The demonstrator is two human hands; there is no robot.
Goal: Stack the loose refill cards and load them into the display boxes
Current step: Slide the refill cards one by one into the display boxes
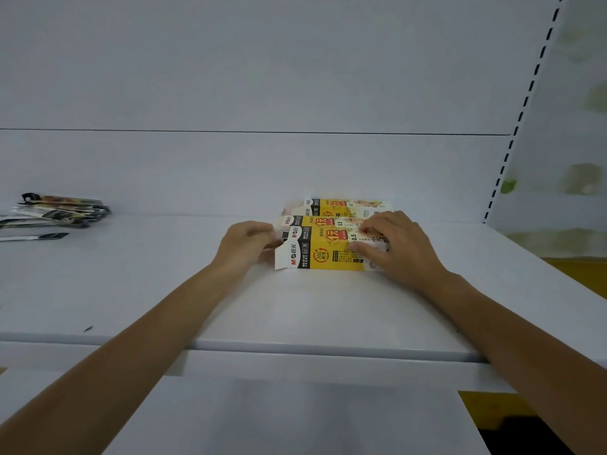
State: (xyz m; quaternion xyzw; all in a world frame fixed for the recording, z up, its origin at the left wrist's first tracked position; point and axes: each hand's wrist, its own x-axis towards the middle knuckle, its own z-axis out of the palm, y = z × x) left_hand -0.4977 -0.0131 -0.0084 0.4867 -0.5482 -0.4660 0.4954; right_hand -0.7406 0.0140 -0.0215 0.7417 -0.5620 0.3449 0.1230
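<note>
**A:** What txt can you read on the front box point(328, 254)?

**B:** You've got "M&G" plus Chinese chars at the left end, printed sideways. Next to it "360°" in a red ring, then a big "1元" and "0.5". The small print is too fine to read.

**A:** And the middle box point(315, 221)?

**B:** Same "M&G" and "1元", only partly seen.

**A:** Back box point(338, 205)?

**B:** "1元" and "0.5", blurry.

**A:** Loose cards point(56, 211), far left?

**B:** Nothing you can read there.
</note>
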